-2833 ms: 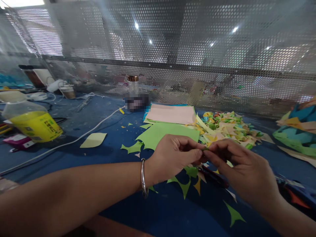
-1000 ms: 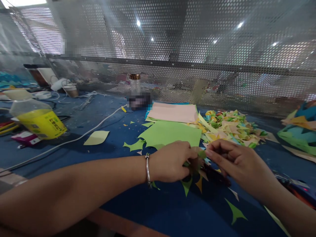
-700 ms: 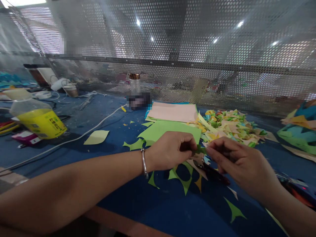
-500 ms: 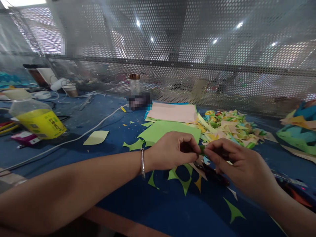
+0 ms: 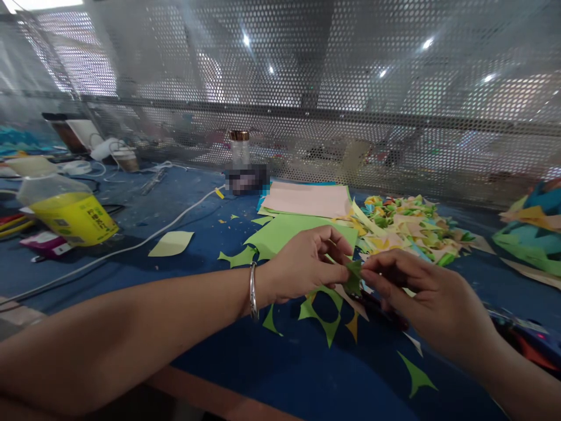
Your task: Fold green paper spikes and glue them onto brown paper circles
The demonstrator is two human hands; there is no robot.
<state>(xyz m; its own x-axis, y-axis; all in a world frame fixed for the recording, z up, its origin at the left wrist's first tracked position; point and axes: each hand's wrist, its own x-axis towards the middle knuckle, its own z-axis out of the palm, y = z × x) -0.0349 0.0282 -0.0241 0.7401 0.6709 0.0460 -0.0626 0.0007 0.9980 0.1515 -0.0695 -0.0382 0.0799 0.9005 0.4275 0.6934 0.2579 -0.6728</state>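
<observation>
A small folded piece of green paper [image 5: 353,278] is between my two hands, above the blue table. My right hand [image 5: 421,289] pinches its right edge between thumb and index finger. At its left edge my left hand [image 5: 307,263], with a silver bangle at the wrist, holds it by the thumb and curled fingers. Under my hands lie green paper offcuts [image 5: 326,318] and a dark tool [image 5: 385,310], partly hidden by my right hand. A sheet of green paper [image 5: 284,231] lies just behind my left hand.
Pale pink sheets [image 5: 311,199] are stacked at the back, beside a heap of coloured paper pieces [image 5: 407,228]. To the left stand a bottle with a yellow label [image 5: 74,216] and a white cable [image 5: 170,225]. A perforated metal screen [image 5: 280,88] closes off the back.
The green paper piece has turned and shows more of its surface. My left fingers have loosened and spread slightly; my right hand has barely moved.
</observation>
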